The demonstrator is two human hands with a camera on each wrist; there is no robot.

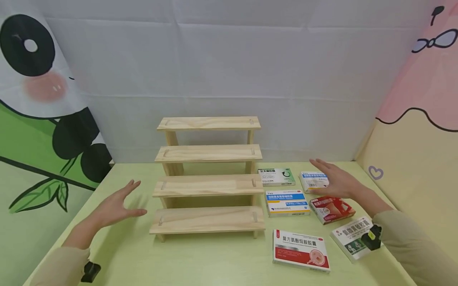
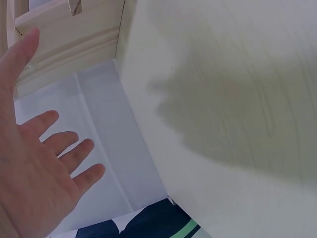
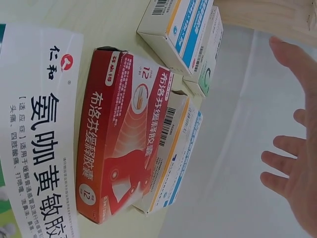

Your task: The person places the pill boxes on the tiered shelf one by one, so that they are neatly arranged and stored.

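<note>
My left hand (image 1: pixel 111 204) hovers over the table to the left of a wooden stepped rack (image 1: pixel 209 186), fingers spread and holding nothing. On the other side, my right hand (image 1: pixel 338 178) is held above several medicine boxes, also with nothing in it. Beneath it lie a red box (image 3: pixel 124 139) and a blue-and-white box (image 1: pixel 313 180), which the hand partly covers in the head view. Closer to the rack are a green-and-white box (image 1: pixel 276 177) and another blue-and-white box (image 1: pixel 287 202). A red-and-white box (image 1: pixel 300 250) and a white-and-green box (image 1: pixel 354 238) lie nearer the front.
The rack has several bare plank steps rising toward the back. A pale cloth wall (image 1: pixel 232 67) stands behind the table (image 1: pixel 214 262). Printed panels flank it, green and white at left (image 1: pixel 43 131), pink and cream at right (image 1: pixel 422 131).
</note>
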